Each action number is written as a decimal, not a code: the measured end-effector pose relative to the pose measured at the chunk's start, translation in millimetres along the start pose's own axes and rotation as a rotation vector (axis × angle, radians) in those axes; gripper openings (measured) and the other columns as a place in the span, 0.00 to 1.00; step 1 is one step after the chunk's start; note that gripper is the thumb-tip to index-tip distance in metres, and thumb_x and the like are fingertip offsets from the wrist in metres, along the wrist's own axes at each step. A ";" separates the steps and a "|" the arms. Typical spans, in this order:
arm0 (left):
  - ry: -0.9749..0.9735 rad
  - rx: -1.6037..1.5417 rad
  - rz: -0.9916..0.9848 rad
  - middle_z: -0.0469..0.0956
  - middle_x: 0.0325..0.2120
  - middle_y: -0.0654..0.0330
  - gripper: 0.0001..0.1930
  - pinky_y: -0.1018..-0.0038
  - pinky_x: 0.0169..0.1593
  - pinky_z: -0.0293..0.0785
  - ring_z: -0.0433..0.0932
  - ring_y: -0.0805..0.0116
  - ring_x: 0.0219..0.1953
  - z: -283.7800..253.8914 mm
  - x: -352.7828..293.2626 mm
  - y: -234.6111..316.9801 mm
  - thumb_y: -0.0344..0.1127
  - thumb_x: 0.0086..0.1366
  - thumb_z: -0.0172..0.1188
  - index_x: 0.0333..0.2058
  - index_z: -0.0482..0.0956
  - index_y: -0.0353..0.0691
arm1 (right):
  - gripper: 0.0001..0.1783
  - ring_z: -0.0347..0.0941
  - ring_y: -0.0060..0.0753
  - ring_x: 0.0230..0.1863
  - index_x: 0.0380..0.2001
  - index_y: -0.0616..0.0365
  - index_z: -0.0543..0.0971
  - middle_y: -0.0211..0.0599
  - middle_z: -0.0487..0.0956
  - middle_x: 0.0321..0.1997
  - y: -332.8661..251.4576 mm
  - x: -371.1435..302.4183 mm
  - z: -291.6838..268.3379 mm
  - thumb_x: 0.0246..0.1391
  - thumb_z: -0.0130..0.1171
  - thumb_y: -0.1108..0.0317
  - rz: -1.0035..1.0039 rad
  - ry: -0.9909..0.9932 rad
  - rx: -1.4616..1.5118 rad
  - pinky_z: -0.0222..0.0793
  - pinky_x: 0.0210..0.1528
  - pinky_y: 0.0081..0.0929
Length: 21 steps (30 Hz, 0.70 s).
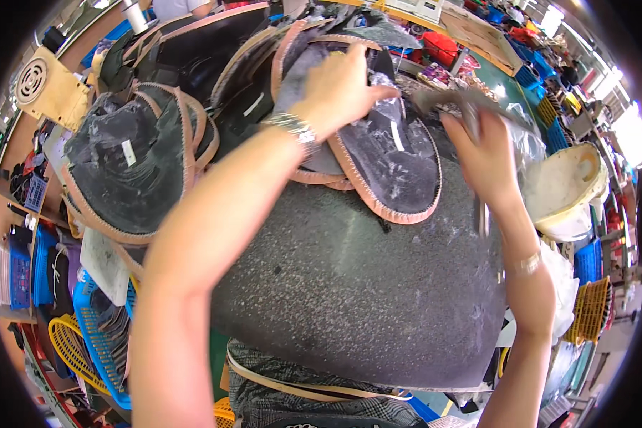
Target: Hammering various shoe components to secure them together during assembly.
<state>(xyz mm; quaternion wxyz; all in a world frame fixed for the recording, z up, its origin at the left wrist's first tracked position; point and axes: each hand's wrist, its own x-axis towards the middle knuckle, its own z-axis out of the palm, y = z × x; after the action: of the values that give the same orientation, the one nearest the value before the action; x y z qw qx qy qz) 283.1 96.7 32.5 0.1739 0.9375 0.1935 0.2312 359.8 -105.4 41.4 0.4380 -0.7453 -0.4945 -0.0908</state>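
Observation:
My left hand (339, 89) reaches over a pile of dark pieces and grips the far end of one, with its thumb sticking out to the right. Nearest to it lies a long, rounded dark piece (410, 167) with stitched pink edging, whitish smears and a small white label. To the right, my right hand (481, 146) is closed around a grey, metallic-looking tool (471, 107), too smeared by motion to name. Another rounded pink-edged dark piece (118, 167) rests at the left. Under the hands spreads a dark, speckled work surface (364, 299).
A whitish tub (567, 185) stands at the right, near a yellow basket (590, 310). At lower left are a blue basket (96, 328) holding dark pieces and a yellow basket (68, 349). A cream box with a round vent (46, 89) sits at upper left.

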 end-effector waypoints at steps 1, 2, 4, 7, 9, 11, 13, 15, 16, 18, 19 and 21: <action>0.100 -0.070 -0.063 0.77 0.40 0.44 0.34 0.68 0.46 0.72 0.77 0.52 0.43 19.4 8.0 1.2 0.50 0.49 0.69 0.49 0.70 0.31 | 0.16 0.75 0.42 0.36 0.41 0.64 0.75 0.47 0.78 0.35 3.2 24.0 13.3 0.49 0.56 0.67 -0.073 0.019 -0.032 0.68 0.41 0.34; 0.113 -0.086 -0.040 0.77 0.39 0.45 0.31 0.68 0.45 0.72 0.78 0.52 0.41 32.1 10.2 -7.1 0.46 0.48 0.70 0.46 0.73 0.32 | 0.17 0.74 0.48 0.39 0.41 0.63 0.75 0.51 0.78 0.36 13.0 49.5 27.7 0.49 0.56 0.65 -0.108 0.027 -0.092 0.68 0.43 0.37; 0.153 -0.152 -0.047 0.79 0.35 0.47 0.23 0.68 0.43 0.73 0.79 0.53 0.38 41.5 8.9 -6.0 0.39 0.46 0.71 0.41 0.77 0.34 | 0.19 0.73 0.55 0.44 0.43 0.63 0.74 0.54 0.77 0.40 30.1 91.6 47.0 0.49 0.56 0.64 -0.169 -0.054 -0.204 0.68 0.45 0.39; 0.217 -0.317 0.020 0.81 0.27 0.55 0.12 0.74 0.37 0.73 0.80 0.69 0.30 1.2 -19.9 -8.7 0.29 0.49 0.67 0.35 0.81 0.35 | 0.21 0.70 0.56 0.48 0.46 0.62 0.73 0.56 0.75 0.44 45.0 124.9 67.6 0.49 0.57 0.64 -0.279 -0.342 -0.389 0.67 0.49 0.40; 0.305 -0.471 0.134 0.80 0.26 0.52 0.09 0.76 0.36 0.72 0.80 0.68 0.29 -29.1 -52.8 -25.7 0.26 0.49 0.65 0.32 0.80 0.35 | 0.21 0.70 0.59 0.45 0.46 0.63 0.72 0.56 0.76 0.41 50.9 126.1 82.0 0.49 0.57 0.64 -0.248 -0.479 -0.465 0.67 0.48 0.43; 0.283 -0.688 0.032 0.80 0.30 0.62 0.07 0.82 0.39 0.72 0.76 0.78 0.32 -72.1 -91.1 -36.1 0.21 0.54 0.61 0.34 0.79 0.31 | 0.21 0.70 0.59 0.45 0.46 0.62 0.72 0.57 0.76 0.40 40.3 114.9 91.5 0.50 0.56 0.65 -0.220 -0.455 -0.433 0.67 0.49 0.44; 0.342 -0.625 0.069 0.79 0.32 0.61 0.08 0.83 0.40 0.72 0.76 0.77 0.34 -97.2 -125.9 -46.9 0.18 0.56 0.58 0.36 0.79 0.31 | 0.18 0.73 0.57 0.42 0.45 0.61 0.72 0.57 0.76 0.39 27.5 103.1 96.1 0.50 0.55 0.67 -0.283 -0.411 -0.389 0.69 0.46 0.44; 0.387 -0.394 0.149 0.79 0.31 0.59 0.09 0.80 0.39 0.73 0.77 0.74 0.34 -116.4 -153.2 -39.8 0.16 0.54 0.57 0.34 0.80 0.32 | 0.15 0.76 0.53 0.42 0.46 0.59 0.71 0.53 0.78 0.38 5.8 89.7 99.6 0.53 0.48 0.72 -0.112 -0.525 -0.594 0.73 0.43 0.42; 0.419 -0.195 0.321 0.79 0.31 0.58 0.10 0.78 0.38 0.73 0.77 0.71 0.33 -130.5 -168.1 -34.8 0.16 0.53 0.58 0.34 0.81 0.33 | 0.15 0.77 0.50 0.42 0.46 0.58 0.70 0.51 0.79 0.39 -9.6 79.8 99.6 0.54 0.46 0.73 -0.084 -0.524 -0.660 0.74 0.42 0.41; 0.416 -0.097 0.567 0.79 0.30 0.56 0.11 0.76 0.38 0.72 0.77 0.65 0.31 -151.0 -182.5 -21.2 0.16 0.51 0.58 0.33 0.81 0.34 | 0.13 0.77 0.50 0.42 0.44 0.58 0.70 0.51 0.79 0.39 -3.4 68.2 109.4 0.54 0.46 0.73 -0.128 -0.487 -0.678 0.73 0.43 0.41; 0.388 -0.204 0.639 0.78 0.30 0.55 0.11 0.75 0.37 0.72 0.77 0.63 0.31 -153.4 -182.3 -10.1 0.16 0.50 0.58 0.32 0.81 0.35 | 0.13 0.77 0.50 0.42 0.44 0.58 0.70 0.51 0.79 0.39 -1.9 66.5 107.8 0.54 0.47 0.72 -0.105 -0.463 -0.664 0.73 0.43 0.40; 0.360 -0.134 0.406 0.78 0.27 0.56 0.11 0.78 0.35 0.71 0.76 0.67 0.29 -144.5 -182.5 -1.5 0.16 0.47 0.61 0.30 0.82 0.36 | 0.13 0.77 0.50 0.42 0.42 0.59 0.70 0.52 0.79 0.39 5.8 66.1 91.8 0.53 0.51 0.69 0.058 -0.432 -0.559 0.73 0.43 0.41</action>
<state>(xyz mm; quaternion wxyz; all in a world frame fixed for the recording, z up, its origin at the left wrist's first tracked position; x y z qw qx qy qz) 61.0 51.2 85.4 0.1485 0.8873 0.0140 0.4364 369.8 5.5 20.7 0.1048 -0.8519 -0.5106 -0.0503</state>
